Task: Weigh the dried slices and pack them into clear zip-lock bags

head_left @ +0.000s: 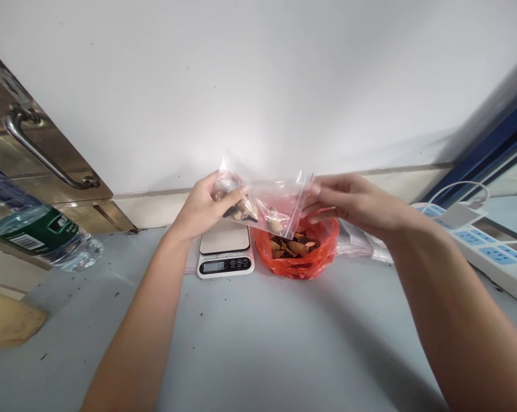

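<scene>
Both hands hold up a small clear zip bag (267,203) with a few brown and pale pieces inside. My left hand (202,209) grips the bag's left end, thumb over the pieces. My right hand (352,203) pinches the bag's right edge with curled fingers. The bag hangs above a small white digital kitchen scale (225,252) and an open red plastic bag (303,252) full of orange-brown dried pieces, both standing on the grey table near the wall.
A plastic water bottle with a green label (39,234) lies at the left. A white power strip (494,252) with a plugged charger sits at the right. More clear bags (356,240) lie behind the red bag. A metal door handle (43,154) is at upper left.
</scene>
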